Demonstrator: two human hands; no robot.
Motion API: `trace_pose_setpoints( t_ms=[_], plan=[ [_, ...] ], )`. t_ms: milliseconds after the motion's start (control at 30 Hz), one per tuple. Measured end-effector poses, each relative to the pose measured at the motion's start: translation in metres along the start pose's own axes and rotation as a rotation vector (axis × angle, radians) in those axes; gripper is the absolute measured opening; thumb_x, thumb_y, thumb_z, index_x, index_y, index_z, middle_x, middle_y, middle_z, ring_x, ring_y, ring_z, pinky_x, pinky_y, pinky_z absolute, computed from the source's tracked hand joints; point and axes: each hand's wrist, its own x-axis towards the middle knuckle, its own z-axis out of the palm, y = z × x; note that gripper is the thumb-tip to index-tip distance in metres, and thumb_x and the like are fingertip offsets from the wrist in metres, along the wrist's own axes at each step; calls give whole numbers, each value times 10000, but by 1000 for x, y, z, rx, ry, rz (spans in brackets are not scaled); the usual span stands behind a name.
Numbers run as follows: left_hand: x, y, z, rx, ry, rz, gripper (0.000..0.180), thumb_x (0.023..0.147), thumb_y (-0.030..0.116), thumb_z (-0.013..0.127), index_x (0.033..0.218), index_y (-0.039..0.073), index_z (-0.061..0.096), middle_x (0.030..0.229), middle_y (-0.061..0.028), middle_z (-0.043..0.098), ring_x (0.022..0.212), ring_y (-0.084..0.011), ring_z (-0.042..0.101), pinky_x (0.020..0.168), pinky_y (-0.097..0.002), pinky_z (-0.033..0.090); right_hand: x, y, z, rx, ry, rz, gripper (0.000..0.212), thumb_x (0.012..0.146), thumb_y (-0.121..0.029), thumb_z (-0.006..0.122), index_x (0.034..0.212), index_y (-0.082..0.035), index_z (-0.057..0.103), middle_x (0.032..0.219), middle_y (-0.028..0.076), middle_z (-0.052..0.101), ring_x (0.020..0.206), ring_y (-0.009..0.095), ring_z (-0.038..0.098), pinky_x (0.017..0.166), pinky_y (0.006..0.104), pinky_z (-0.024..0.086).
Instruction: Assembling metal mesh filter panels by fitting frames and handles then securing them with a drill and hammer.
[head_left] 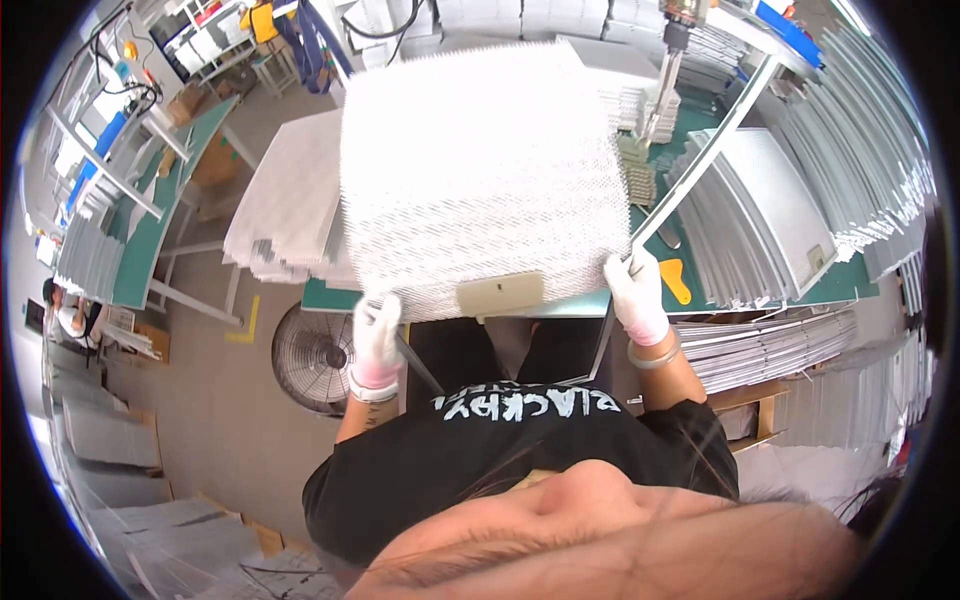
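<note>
A large white panel with a fine, mesh-like surface (480, 160) is held up in front of me, its near edge toward my body. My left hand (376, 335), in a white glove, is closed on its near left corner. At the near right corner, my right hand (636, 297), gloved too, has its fingers closed on the edge. A beige rectangular plate with a small dark mark (500, 293) lies along the panel's near edge, between my hands. Thin grey bars (604, 345) show below it; whether they join the panel I cannot tell.
Under the panel is a green-topped table (835, 292). Stacks of white panels stand at left (285, 190) and right (745, 220). A yellow scraper-like tool (677, 281) lies by my right hand. A tool hangs (665, 85) above the table; a round floor fan (315, 357) stands at left.
</note>
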Motion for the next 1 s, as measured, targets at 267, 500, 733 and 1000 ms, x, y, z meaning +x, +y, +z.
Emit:
trace_pose_setpoints(
  t_ms=[267,500,733,1000],
  plan=[
    [143,52,69,244,-16,407,206,884,-24,686,1087,-18,658,796,48,604,656,-6,494,581,-166,396,98,-51,3,80,215,-237,172,897,-98,694,799,-54,558,580,-97,414,518,2,345,461,220,279],
    [158,24,78,61,-66,363,208,900,-41,651,1103,-2,626,865,26,646,688,-11,518,614,-175,420,101,-17,6,-40,358,-314,130,891,-82,680,836,-22,579,578,-82,431,535,2,338,476,208,282],
    [165,-16,49,183,-105,243,132,902,-8,656,1024,12,611,875,19,637,728,-19,527,648,-202,446,102,27,0,16,252,-256,128,909,-50,637,1020,14,640,795,-14,619,680,28,503,606,203,410],
    [133,-82,-1,319,-296,-64,449,889,48,660,1310,-18,519,1208,-65,620,1107,-140,582,965,-300,471,49,104,-20,-7,-27,-49,452,853,-95,666,1269,34,546,1171,76,652,1046,147,611,961,301,463]
  ],
)
